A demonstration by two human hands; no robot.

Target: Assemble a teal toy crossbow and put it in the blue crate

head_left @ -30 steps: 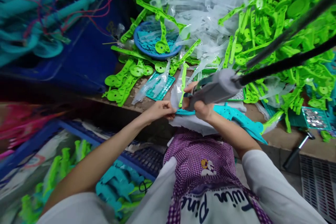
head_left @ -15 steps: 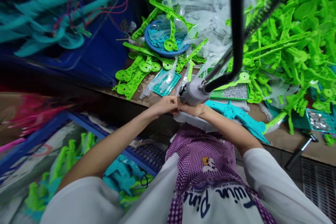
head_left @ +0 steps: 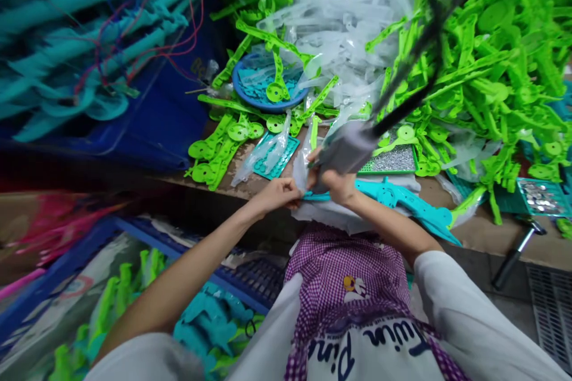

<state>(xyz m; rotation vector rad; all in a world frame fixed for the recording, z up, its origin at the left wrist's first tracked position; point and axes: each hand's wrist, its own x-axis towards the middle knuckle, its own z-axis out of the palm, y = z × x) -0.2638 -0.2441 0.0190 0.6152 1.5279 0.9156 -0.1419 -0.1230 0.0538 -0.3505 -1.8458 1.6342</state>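
My right hand (head_left: 340, 187) is wrapped round a grey electric screwdriver (head_left: 347, 147), blurred by motion, with a dark cord running up from it. The screwdriver's tip is hidden. Beneath it a turquoise plastic part (head_left: 393, 195), long and curved, lies along the table edge on a white cloth (head_left: 333, 218). My left hand (head_left: 280, 195) is closed in a pinch at the part's left end; whether a small piece is also between the fingertips I cannot make out.
Lime-green plastic parts (head_left: 496, 86) heap up at the right, beside clear plastic pieces (head_left: 344, 24). Nearby stand a blue bowl (head_left: 268, 106), a green tray of screws (head_left: 388, 159) and a hammer (head_left: 516, 255). Blue crates (head_left: 165, 113) flank the left.
My right hand has lifted the screwdriver up and tilted it, uncovering the part's left end. My left hand stays near that end. The whole view has shifted slightly.
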